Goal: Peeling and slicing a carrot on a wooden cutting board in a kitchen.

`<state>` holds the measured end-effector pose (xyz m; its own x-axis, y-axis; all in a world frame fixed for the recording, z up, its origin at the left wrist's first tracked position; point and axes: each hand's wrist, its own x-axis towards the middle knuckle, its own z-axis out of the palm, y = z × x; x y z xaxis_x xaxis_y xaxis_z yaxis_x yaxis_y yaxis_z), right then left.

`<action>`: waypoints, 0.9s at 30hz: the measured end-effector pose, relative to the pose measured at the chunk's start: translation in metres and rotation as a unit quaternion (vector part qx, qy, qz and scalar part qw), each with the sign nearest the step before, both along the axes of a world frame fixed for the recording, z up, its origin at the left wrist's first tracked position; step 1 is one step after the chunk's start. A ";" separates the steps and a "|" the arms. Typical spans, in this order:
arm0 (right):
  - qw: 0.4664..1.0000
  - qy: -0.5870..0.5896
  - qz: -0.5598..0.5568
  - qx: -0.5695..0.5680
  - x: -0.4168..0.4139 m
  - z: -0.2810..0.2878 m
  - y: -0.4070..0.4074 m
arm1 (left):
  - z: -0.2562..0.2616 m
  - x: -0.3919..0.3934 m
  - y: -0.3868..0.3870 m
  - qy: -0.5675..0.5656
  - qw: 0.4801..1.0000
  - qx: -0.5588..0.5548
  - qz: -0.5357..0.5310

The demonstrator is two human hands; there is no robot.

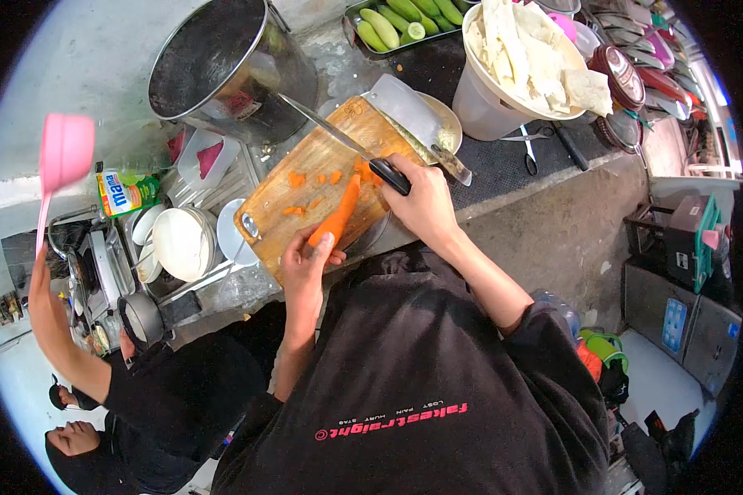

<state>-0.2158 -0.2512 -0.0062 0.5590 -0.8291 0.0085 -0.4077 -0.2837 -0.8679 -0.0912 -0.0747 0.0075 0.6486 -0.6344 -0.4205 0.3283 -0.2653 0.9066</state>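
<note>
A carrot is in my left hand, gripped by its thick end near the board's front edge. My right hand holds a kitchen knife by its black handle, the long blade pointing up and left over the wooden cutting board. Small orange carrot pieces lie scattered on the board, with more by the carrot's tip, partly behind the knife handle. Beyond the board's right edge rests a cleaver, its broad blade over a plate with pale chopped bits.
A large metal pot stands at the back left. Behind are a tray of cucumbers and a tub heaped with pale sheets. Scissors lie at right, stacked bowls at left. Beside me a person raises a pink dipper.
</note>
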 end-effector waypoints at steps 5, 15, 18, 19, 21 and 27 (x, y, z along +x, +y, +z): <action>0.999 -0.040 0.025 -0.008 0.002 0.002 0.004 | 0.007 -0.002 -0.002 -0.018 1.000 -0.002 0.004; 0.973 0.095 0.211 -0.012 -0.052 0.004 0.046 | 0.015 -0.003 -0.004 -0.115 0.992 -0.011 0.048; 0.965 0.124 0.228 -0.040 -0.057 0.000 0.052 | 0.013 -0.002 -0.002 -0.112 0.992 -0.010 0.055; 0.965 0.123 0.228 -0.040 -0.057 0.000 0.053 | 0.013 -0.002 -0.001 -0.109 0.992 -0.011 0.058; 0.965 0.131 0.213 -0.074 -0.058 -0.001 0.055 | 0.011 -0.003 -0.001 -0.115 0.992 -0.014 0.058; 0.966 0.129 0.191 -0.117 -0.059 -0.009 0.055 | 0.014 -0.006 -0.002 -0.122 0.990 -0.017 0.063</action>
